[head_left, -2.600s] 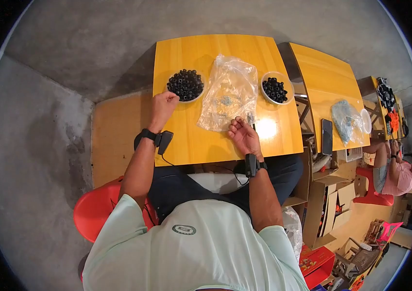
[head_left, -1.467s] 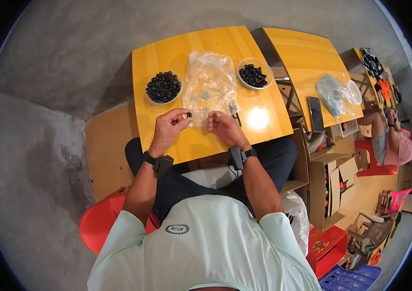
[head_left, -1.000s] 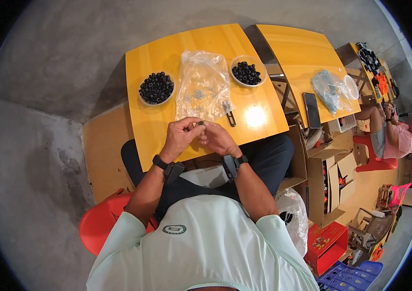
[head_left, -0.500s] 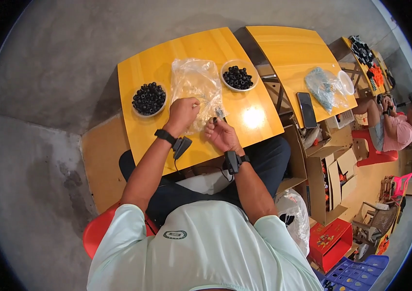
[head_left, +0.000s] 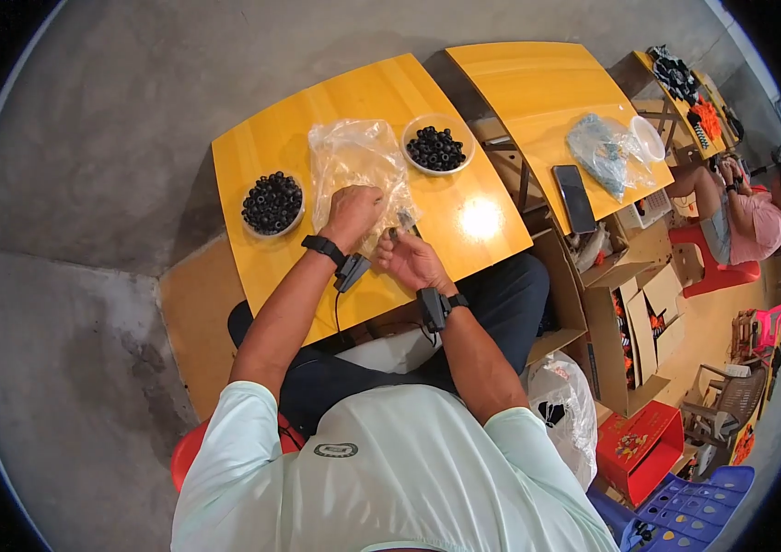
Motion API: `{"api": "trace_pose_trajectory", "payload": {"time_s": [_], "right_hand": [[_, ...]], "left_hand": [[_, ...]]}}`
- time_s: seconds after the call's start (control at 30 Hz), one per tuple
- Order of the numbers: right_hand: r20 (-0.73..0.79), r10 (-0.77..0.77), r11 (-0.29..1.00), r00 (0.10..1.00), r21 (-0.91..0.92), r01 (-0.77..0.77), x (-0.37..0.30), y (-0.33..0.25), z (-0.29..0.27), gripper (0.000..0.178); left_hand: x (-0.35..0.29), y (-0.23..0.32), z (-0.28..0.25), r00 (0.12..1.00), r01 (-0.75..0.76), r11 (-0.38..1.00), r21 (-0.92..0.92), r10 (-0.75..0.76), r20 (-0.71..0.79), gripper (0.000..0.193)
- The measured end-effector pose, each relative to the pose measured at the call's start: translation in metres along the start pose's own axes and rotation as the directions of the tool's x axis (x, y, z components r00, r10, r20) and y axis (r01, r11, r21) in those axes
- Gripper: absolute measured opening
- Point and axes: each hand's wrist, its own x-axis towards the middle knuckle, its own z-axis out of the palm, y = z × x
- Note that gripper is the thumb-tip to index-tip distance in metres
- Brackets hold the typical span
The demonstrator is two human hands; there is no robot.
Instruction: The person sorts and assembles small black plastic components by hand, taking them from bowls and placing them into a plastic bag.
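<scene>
My left hand (head_left: 353, 213) lies on the near end of a clear plastic bag (head_left: 356, 156) in the middle of the yellow table (head_left: 482, 221), with its fingers curled into the plastic. Just to its right, my right hand (head_left: 411, 259) hovers over the table and pinches a small dark part, too small to make out. A white bowl of black rings (head_left: 272, 202) stands left of the bag. A second bowl of black rings (head_left: 436, 149) stands to the right of it. Both wrists wear black bands.
A second yellow table (head_left: 538, 83) to the right carries a dark phone (head_left: 573, 198), a plastic bag and a white bowl. Open cardboard boxes (head_left: 625, 327) and a red box stand beside my right leg. Another person sits at the far right on a red stool.
My hands were together near the table's front edge a second ago. The left hand has since reached forward onto the bag, and the right hand has followed to just beside it.
</scene>
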Motion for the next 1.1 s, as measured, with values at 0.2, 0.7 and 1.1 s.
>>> {"api": "trace_pose_trajectory", "payload": {"time_s": [0.2,0.7,1.1], "right_hand": [[0.028,0.009,1.0,1.0,0.004,-0.009,0.001,0.0,-0.003,0.02],[0.047,-0.001,1.0,0.999,0.011,0.0,0.003,0.001,-0.007,0.021],[0.029,0.01,1.0,1.0,0.0,-0.01,0.0,0.0,-0.005,0.02]], "left_hand": [[-0.01,-0.008,0.001,0.989,-0.034,0.959,-0.283,-0.009,-0.147,0.015],[-0.015,-0.028,-0.01,0.921,0.345,0.443,-0.828,-0.33,0.208,0.022],[-0.019,-0.024,-0.001,0.964,0.127,0.911,-0.393,-0.206,-0.167,0.021]]}}
